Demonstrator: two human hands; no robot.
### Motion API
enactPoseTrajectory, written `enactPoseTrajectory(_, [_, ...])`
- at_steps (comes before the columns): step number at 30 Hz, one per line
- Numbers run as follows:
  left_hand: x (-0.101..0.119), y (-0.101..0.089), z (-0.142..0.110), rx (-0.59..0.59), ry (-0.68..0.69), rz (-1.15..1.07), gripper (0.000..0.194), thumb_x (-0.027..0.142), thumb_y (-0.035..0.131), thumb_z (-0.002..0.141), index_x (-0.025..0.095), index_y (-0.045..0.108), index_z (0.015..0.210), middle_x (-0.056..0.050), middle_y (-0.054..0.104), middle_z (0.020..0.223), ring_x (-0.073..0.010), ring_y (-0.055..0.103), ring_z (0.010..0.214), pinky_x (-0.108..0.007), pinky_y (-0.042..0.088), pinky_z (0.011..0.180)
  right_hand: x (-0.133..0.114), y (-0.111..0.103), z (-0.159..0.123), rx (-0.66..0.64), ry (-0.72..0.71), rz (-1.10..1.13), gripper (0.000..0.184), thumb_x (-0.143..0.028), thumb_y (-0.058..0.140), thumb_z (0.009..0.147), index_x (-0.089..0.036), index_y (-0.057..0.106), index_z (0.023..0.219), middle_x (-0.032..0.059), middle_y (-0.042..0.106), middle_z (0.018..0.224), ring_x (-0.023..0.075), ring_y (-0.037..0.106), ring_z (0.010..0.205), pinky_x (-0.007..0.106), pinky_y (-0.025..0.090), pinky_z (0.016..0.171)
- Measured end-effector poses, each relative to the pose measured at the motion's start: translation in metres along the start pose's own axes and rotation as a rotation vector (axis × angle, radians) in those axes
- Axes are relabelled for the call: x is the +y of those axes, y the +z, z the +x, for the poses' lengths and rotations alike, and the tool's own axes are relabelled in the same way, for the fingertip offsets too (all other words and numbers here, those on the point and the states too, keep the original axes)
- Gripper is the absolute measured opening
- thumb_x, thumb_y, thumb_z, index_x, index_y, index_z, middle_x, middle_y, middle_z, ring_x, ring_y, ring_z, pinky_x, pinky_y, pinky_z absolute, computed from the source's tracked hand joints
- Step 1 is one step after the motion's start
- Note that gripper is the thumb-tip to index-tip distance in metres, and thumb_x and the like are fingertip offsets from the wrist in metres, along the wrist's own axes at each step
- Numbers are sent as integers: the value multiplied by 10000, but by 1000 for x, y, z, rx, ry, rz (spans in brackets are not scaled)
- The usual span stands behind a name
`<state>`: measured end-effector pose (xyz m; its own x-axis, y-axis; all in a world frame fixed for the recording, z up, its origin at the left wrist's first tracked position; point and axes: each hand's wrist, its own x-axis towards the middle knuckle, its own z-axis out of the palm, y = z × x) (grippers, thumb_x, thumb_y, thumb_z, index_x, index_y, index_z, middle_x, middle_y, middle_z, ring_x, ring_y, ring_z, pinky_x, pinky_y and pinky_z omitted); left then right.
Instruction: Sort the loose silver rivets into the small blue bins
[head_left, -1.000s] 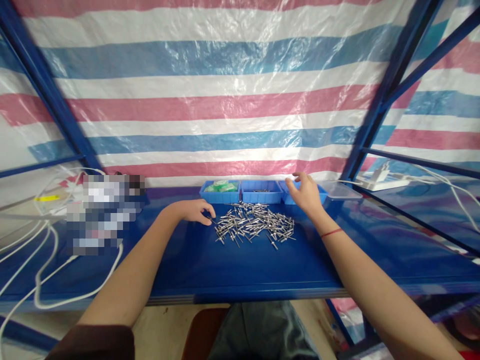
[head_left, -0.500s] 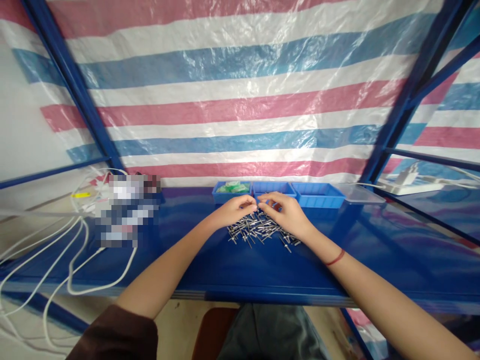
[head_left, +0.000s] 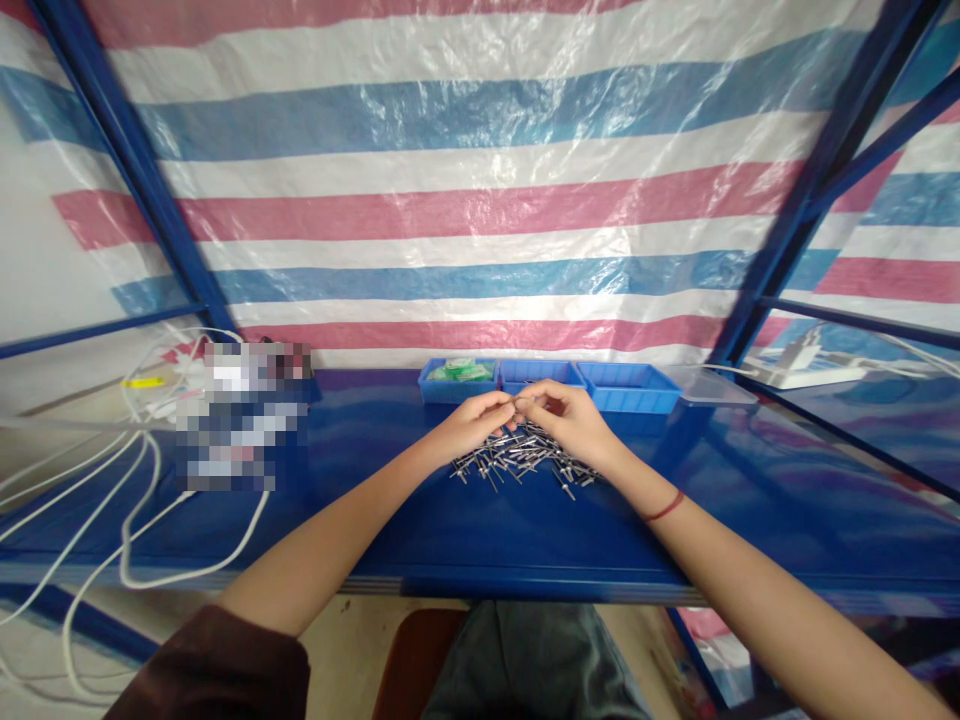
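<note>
Just above a loose heap of silvery pop rivets (head_left: 517,460) on the blue tabletop, my two hands meet fingertip to fingertip. My left hand (head_left: 474,422) is closed, thumb and fingers pinched together at the heap's far left side. From the right, my right hand (head_left: 571,418) pinches at the same spot, its fingers curled. Whatever lies between the fingertips is too small and too covered to make out. Behind the hands stands a middle blue bin (head_left: 540,372), partly hidden by them.
A left blue bin (head_left: 429,392) holds green-and-white packets, and a right blue bin (head_left: 630,400) stands beside the middle one. A clear plastic lid (head_left: 716,386) and a white power strip (head_left: 814,370) lie farther right. White cables (head_left: 154,490) loop across the table's left end.
My fingertips have come closer together and now touch, with both hands pinching. The whole view has shifted slightly; the rivet heap looks much the same.
</note>
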<state>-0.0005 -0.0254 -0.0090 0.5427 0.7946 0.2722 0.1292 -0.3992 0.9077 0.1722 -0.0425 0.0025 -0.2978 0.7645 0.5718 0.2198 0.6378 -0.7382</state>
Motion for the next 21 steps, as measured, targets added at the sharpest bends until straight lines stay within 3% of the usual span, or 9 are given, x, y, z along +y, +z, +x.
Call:
enactPoseTrajectory(8, [-5,2,0,40,58,26,238,341,580,794,136,584,914,-48,637,901,-147,584,827,-280,438,770,6,-1,-2,29,-82,-132,182,-345,576,802,-174,639,817,33,615,771,126,535,647,267,439,598])
enactPoseTrajectory(15, [-10,-1,1,184,122,232,230,360,606,773,140,603,841,-16,613,770,-126,557,716,-253,438,669,-1,-5,-4,8,-201,-293,111,-259,528,828,-190,613,818,35,596,786,124,518,620,266,426,575])
enactPoseTrajectory(21, [-8,1,0,272,130,287,247,386,578,791,150,606,860,-42,638,822,-153,588,778,-259,456,669,3,-7,-1,-34,-217,-376,144,-254,485,851,-189,607,808,52,623,822,148,543,678,287,446,618])
